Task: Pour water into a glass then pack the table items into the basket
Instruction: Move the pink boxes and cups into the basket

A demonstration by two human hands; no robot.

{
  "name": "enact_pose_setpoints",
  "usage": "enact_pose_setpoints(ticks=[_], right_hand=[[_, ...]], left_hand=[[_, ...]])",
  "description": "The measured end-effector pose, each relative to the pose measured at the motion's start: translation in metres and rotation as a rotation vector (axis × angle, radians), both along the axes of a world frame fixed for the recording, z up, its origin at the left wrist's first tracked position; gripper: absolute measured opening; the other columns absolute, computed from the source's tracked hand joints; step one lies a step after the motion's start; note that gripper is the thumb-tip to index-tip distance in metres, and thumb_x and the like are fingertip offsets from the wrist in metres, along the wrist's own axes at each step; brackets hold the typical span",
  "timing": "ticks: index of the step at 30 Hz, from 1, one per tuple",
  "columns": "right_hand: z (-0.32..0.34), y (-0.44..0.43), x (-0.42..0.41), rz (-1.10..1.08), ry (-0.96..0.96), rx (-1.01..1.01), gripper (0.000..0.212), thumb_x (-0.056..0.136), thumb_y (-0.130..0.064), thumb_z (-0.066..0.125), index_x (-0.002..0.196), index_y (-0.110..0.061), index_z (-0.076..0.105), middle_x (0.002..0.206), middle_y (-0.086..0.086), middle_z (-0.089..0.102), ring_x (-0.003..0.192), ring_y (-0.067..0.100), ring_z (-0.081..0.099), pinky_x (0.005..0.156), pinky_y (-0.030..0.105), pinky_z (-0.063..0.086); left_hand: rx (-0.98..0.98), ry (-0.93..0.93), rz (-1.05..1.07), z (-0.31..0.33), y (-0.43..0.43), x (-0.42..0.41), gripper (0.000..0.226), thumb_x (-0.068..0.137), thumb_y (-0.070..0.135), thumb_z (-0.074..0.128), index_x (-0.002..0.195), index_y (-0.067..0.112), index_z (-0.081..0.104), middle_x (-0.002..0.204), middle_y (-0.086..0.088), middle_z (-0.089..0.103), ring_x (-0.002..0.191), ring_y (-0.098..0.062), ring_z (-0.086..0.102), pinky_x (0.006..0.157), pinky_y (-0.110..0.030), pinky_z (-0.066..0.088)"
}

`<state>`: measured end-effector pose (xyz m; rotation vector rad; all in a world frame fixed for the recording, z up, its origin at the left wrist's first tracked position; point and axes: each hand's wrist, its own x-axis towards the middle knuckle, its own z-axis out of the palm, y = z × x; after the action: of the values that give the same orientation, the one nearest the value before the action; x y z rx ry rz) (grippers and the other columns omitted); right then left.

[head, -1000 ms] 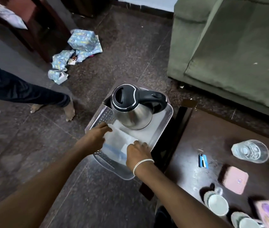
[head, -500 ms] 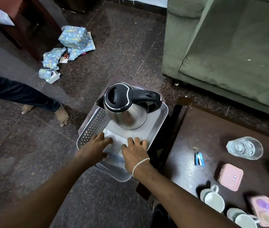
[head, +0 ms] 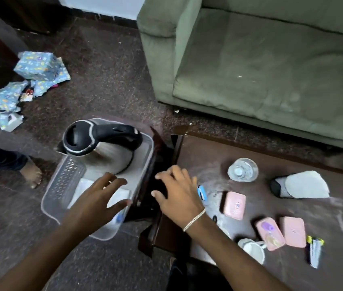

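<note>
A clear plastic basket (head: 49, 198) stands on a small dark stool left of the table. Inside it sit a steel kettle (head: 105, 150) with a black lid and handle and a flat white packet (head: 84, 186). My left hand (head: 101, 198) hovers over the packet with fingers spread, holding nothing. My right hand (head: 176, 192), a bracelet on its wrist, is over the gap between basket and dark table (head: 208, 152), fingers spread and empty. On the table stand a glass of water (head: 243, 170), a small blue item (head: 202, 192), three pink boxes (head: 234, 204) and white cups (head: 253, 249).
A green sofa (head: 260, 66) stands behind the table. Blue wrapped parcels (head: 34, 66) lie on the floor at the left, and another person's foot (head: 31, 173) is beside the basket. A dark and white piece (head: 298, 184) and pens (head: 314, 252) lie on the table's right.
Both hands have let go of the white packet in the basket. My right hand has moved right toward the table, and the view has swung right.
</note>
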<state>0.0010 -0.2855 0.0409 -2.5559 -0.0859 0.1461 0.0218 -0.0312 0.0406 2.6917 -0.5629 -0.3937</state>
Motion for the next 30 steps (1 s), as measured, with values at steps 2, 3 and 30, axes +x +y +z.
enact_pose_setpoints(ticks=[2,3,30], right_hand=[[0.000,-0.043,-0.011,-0.073,0.048,0.010,0.040,0.079,-0.045,0.072,0.115,-0.031,0.064,0.110,-0.005,0.053,0.104,0.023,0.053,0.083,0.045,0.043],[-0.001,-0.065,-0.017,-0.109,0.080,0.014,0.041,0.079,-0.044,0.073,0.117,-0.031,0.064,0.111,-0.005,0.054,0.106,0.023,0.053,0.086,0.045,0.043],[-0.126,-0.324,-0.171,0.256,0.582,-0.401,0.108,0.069,-0.015,0.065,0.149,-0.049,0.000,0.163,-0.018,0.003,0.139,0.029,0.016,0.092,0.058,0.032]], left_hand=[[-0.059,0.002,-0.017,0.002,-0.034,-0.001,0.055,0.087,0.068,0.056,0.127,0.030,0.056,0.114,0.007,0.055,0.084,-0.014,0.061,0.068,-0.032,0.054],[-0.074,-0.004,-0.025,0.001,-0.053,-0.002,0.056,0.087,0.069,0.057,0.128,0.031,0.056,0.115,0.008,0.055,0.086,-0.014,0.061,0.069,-0.031,0.053],[0.305,0.216,-0.407,-0.126,-0.359,-0.059,0.121,0.071,0.027,0.090,0.162,0.015,0.011,0.161,-0.003,0.026,0.136,-0.032,0.041,0.102,-0.051,0.052]])
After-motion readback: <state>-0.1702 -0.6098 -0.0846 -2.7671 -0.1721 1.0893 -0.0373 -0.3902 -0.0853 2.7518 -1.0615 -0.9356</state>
